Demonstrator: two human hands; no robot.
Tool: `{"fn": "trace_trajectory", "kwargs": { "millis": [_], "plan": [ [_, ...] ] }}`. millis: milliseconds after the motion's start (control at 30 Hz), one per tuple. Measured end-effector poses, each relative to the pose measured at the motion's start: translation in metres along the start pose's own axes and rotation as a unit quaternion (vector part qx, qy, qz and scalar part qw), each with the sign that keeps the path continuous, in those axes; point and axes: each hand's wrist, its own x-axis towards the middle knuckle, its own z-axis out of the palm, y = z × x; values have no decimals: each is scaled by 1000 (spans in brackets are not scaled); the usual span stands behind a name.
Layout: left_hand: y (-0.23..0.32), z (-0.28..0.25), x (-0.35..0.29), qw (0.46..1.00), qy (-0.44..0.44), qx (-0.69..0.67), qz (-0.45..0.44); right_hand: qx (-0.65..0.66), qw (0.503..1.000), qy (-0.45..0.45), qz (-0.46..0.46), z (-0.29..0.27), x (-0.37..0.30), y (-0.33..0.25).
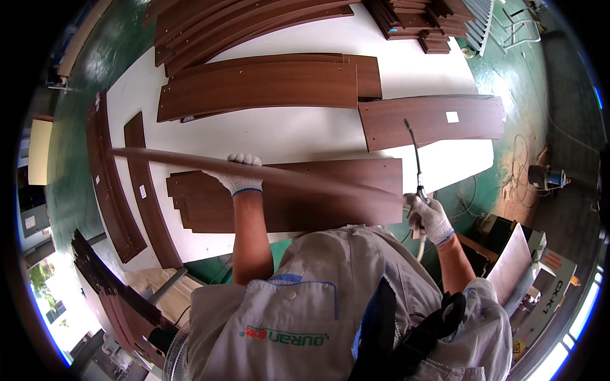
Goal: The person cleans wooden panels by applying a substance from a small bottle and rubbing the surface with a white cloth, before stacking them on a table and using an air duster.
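Observation:
My left hand [243,180], in a white knit glove with a blue cuff edge, is closed around a long brown wood-look board [318,183]. The board is tilted nearly on edge above the white table and smeared by motion. Beneath it lies a stack of similar brown boards [292,214], close to my body. In my gloved right hand [432,220] is an air blow gun [419,180]. Its thin dark nozzle points away from me, up and slightly left, and a hose hangs below the hand. The board's right end is close to that hand; whether they touch, I cannot tell.
Further brown boards [254,86] lie stacked across the white table [267,140]; one pile [432,120] reaches its right edge. Narrow boards [152,190] lie at the left. Dark strips [121,292] stand lower left. Boxes [546,298] and cables are at the right on the green floor.

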Motion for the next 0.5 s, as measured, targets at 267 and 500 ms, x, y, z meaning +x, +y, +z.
{"fn": "trace_trajectory", "kwargs": {
  "millis": [267, 500],
  "plan": [
    [-31, 36, -22, 946, 282, 139, 73, -14, 991, 130, -17, 42, 23, -5],
    [-35, -6, -37, 936, 296, 184, 42, -53, 985, 166, -3, 36, 46, 13]
  ]
}}
